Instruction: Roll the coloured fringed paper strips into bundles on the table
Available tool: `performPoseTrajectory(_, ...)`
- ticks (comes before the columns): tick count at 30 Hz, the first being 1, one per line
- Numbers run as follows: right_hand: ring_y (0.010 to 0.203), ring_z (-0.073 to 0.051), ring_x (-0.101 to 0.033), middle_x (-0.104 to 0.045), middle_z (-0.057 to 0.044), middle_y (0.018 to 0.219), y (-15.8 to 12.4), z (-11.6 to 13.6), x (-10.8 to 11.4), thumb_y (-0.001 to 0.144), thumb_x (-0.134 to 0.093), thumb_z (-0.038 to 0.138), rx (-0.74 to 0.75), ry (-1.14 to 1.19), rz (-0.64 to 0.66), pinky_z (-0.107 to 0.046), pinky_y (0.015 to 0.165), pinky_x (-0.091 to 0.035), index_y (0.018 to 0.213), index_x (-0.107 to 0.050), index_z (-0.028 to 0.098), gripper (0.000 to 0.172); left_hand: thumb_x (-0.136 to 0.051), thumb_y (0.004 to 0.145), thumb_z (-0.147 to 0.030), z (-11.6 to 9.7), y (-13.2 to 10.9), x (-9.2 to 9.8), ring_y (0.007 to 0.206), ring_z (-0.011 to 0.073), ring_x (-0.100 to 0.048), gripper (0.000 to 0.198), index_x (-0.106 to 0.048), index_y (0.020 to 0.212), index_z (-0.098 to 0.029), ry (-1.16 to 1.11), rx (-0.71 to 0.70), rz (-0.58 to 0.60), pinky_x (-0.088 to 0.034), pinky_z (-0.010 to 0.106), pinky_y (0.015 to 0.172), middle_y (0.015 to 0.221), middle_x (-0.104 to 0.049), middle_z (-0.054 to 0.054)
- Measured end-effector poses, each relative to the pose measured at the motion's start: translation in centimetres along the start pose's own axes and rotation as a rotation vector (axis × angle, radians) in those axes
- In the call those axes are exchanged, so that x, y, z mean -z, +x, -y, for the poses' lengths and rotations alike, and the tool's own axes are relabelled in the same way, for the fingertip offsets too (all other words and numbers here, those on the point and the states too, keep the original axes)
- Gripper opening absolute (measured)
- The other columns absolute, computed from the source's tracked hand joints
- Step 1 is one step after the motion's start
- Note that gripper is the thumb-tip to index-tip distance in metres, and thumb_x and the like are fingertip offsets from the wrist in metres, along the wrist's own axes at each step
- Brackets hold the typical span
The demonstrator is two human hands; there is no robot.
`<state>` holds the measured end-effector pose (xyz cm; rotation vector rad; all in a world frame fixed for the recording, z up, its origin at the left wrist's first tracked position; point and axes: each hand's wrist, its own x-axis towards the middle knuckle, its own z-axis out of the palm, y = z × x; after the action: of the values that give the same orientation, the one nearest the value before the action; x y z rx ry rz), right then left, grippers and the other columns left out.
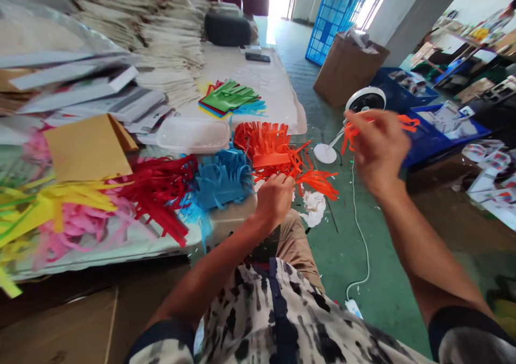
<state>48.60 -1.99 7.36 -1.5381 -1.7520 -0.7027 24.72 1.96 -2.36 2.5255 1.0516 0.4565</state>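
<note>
My left hand (pixel 274 196) is closed on the edge of the orange fringed paper pile (pixel 269 149) at the table's near corner. My right hand (pixel 378 148) is raised to the right over the floor, fingers pinched on a loose orange fringed paper piece (pixel 406 123) that sticks out on both sides of the hand. Beside the orange pile lie blue fringed paper (pixel 222 178), red fringed paper (pixel 161 189), then pink and yellow fringed paper (pixel 52 208) further left.
A clear plastic box (pixel 193 134), a tan card (pixel 86 148), stacked green sheets (pixel 228 96) and piles of white bundles (pixel 161 36) cover the table. On the green floor stand a white fan (pixel 363 101), a cardboard box (pixel 346 68), blue crates (pixel 334 20) and crumpled paper (pixel 314 207).
</note>
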Motion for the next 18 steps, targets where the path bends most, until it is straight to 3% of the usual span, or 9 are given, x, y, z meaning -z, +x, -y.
performPoseTrajectory(4,0.118,-0.026,-0.069,-0.072,-0.007,0.132,-3.1,2.2,-5.3,0.106,-0.050,0.025,-0.047,0.221,0.307,-0.044,0.097,-0.057,0.141,-0.068,0.033,0.041,-0.055,0.101,-0.016,0.6,2.8,-1.1,0.110,0.0295,-0.063,0.018,-0.072,0.107,-0.016,0.077,0.034,0.048,-0.052,0.039,0.088,0.110,-0.072,0.015)
performPoseTrajectory(6,0.119,-0.026,-0.070,-0.073,-0.008,0.131,-4.3,2.6,-6.8,0.105,-0.048,0.024,-0.107,0.292,0.349,-0.046,0.099,-0.058,0.139,-0.069,0.031,0.041,-0.057,0.099,-0.015,0.9,3.3,-1.4,0.107,0.0286,-0.065,0.017,-0.073,0.104,-0.016,0.056,0.032,0.056,-0.052,0.037,0.087,0.107,-0.074,0.014)
performPoseTrajectory(10,0.121,-0.026,-0.070,-0.075,-0.009,0.130,-4.4,1.5,-7.5,0.104,-0.050,0.026,-0.253,0.347,0.208,-0.050,0.107,-0.055,0.135,-0.072,0.027,0.037,-0.063,0.094,-0.019,1.6,4.0,-0.5,0.094,0.0238,-0.070,0.013,-0.076,0.094,-0.020,-0.032,0.050,0.052,-0.050,0.033,0.081,0.096,-0.077,0.009)
performPoseTrajectory(14,0.121,-0.027,-0.070,-0.076,-0.008,0.128,-2.7,0.8,-6.8,0.106,-0.049,0.032,-0.327,0.315,0.062,-0.054,0.108,-0.055,0.132,-0.073,0.030,0.036,-0.063,0.091,-0.024,2.5,6.0,2.4,0.080,0.0189,-0.069,0.014,-0.076,0.086,-0.021,-0.186,0.095,0.017,-0.049,0.029,0.072,0.084,-0.076,0.004)
performPoseTrajectory(16,0.128,-0.027,-0.067,-0.072,-0.008,0.135,-1.8,1.3,-6.3,0.107,-0.046,0.032,-0.283,0.272,0.027,-0.055,0.111,-0.053,0.137,-0.070,0.032,0.039,-0.064,0.088,-0.022,2.8,7.1,4.4,0.075,0.0176,-0.066,0.013,-0.073,0.079,-0.020,-0.288,0.134,-0.089,-0.047,0.028,0.069,0.077,-0.074,0.003)
performPoseTrajectory(18,0.137,-0.029,-0.061,-0.065,-0.006,0.146,-1.3,2.3,-5.9,0.107,-0.045,0.031,-0.214,0.214,0.019,-0.057,0.115,-0.050,0.144,-0.065,0.035,0.042,-0.065,0.087,-0.021,3.1,8.0,6.5,0.074,0.0188,-0.064,0.010,-0.072,0.080,-0.019,-0.324,0.179,-0.321,-0.047,0.031,0.073,0.078,-0.073,0.005)
